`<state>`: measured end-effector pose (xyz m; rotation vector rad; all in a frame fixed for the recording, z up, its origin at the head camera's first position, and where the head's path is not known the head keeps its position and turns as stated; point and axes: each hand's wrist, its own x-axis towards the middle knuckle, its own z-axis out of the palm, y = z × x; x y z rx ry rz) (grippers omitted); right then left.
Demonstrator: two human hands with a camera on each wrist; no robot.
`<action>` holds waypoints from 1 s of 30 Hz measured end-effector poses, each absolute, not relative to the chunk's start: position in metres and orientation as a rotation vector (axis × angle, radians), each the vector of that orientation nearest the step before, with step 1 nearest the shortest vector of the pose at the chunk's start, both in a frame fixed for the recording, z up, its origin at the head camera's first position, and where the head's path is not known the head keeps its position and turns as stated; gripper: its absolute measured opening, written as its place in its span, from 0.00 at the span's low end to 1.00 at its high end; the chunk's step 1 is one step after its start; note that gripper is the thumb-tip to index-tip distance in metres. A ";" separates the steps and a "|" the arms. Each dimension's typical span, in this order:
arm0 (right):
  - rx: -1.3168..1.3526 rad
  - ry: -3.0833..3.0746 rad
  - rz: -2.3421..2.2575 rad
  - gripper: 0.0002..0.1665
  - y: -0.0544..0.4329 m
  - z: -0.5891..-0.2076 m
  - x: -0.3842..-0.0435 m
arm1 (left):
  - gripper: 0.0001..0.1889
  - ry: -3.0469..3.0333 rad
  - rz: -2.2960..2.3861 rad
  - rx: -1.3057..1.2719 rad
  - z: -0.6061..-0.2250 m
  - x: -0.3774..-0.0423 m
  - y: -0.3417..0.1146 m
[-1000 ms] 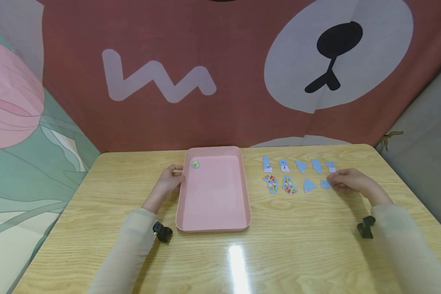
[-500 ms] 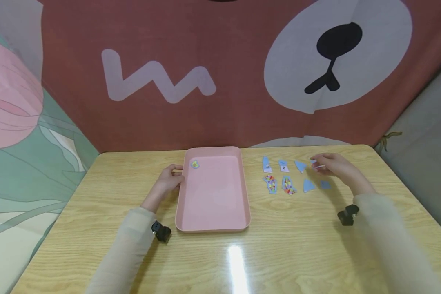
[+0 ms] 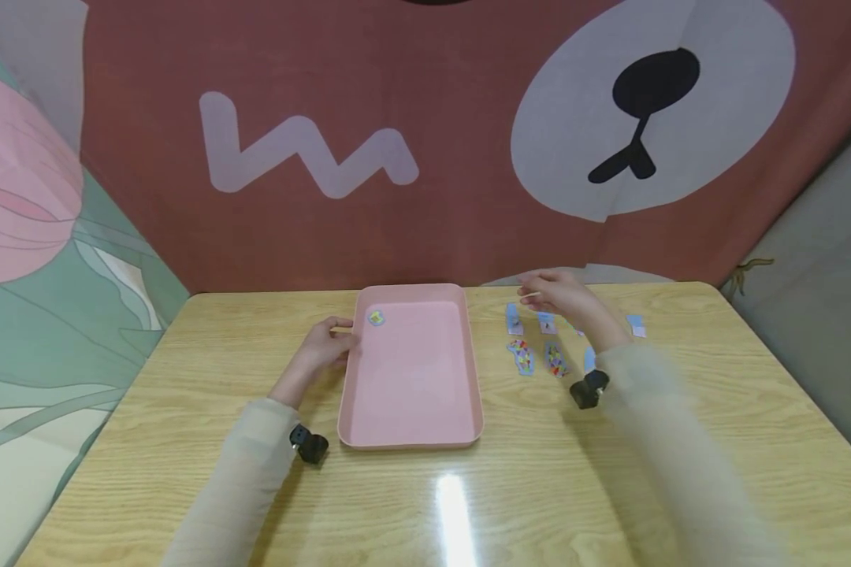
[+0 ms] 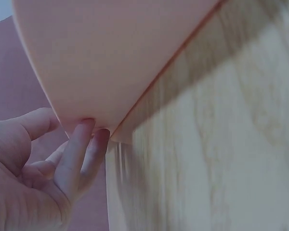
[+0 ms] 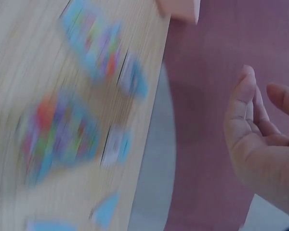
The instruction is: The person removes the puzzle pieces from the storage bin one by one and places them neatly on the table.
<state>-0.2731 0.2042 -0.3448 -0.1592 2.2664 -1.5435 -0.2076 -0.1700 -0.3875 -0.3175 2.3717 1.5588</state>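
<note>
My left hand (image 3: 322, 345) is at the left side of a pink rectangular tray (image 3: 411, 442). In the left wrist view its fingertips (image 4: 85, 126) press the outer wall, while the thumb passes behind the rim. My right hand (image 3: 556, 295) is raised over the back row of puzzle pieces at the right, and a thin pale edge of a puzzle piece (image 3: 531, 295) shows at its fingertips. The right wrist view has the right hand (image 5: 265, 125) with curled fingers and hides that piece. One small yellow-centred piece (image 3: 376, 317) lies in the tray's back left corner.
Under the right hand lie two colourful patterned pieces (image 3: 521, 357) and several blue ones, such as a blue-and-white piece (image 3: 636, 325); the right forearm covers others. The wooden table (image 3: 397, 504) ends at a brown bear-print cloth (image 3: 312, 244).
My right hand has gone from the right-hand pieces leftward and up, lifting a blue piece from the back row. My left hand stays at the tray.
</note>
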 end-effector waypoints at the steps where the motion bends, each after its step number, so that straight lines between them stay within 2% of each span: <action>1: -0.161 2.251 -1.564 0.30 0.196 -0.344 -0.274 | 0.26 2.377 1.558 -0.319 -0.388 -0.208 -0.170; 16: -0.068 2.139 -1.722 0.24 0.079 -0.341 -0.268 | 0.24 2.453 1.559 -0.360 -0.390 -0.214 -0.168; 30: 0.026 2.234 -1.632 0.21 0.035 -0.358 -0.264 | 0.23 2.463 1.547 -0.335 -0.390 -0.211 -0.165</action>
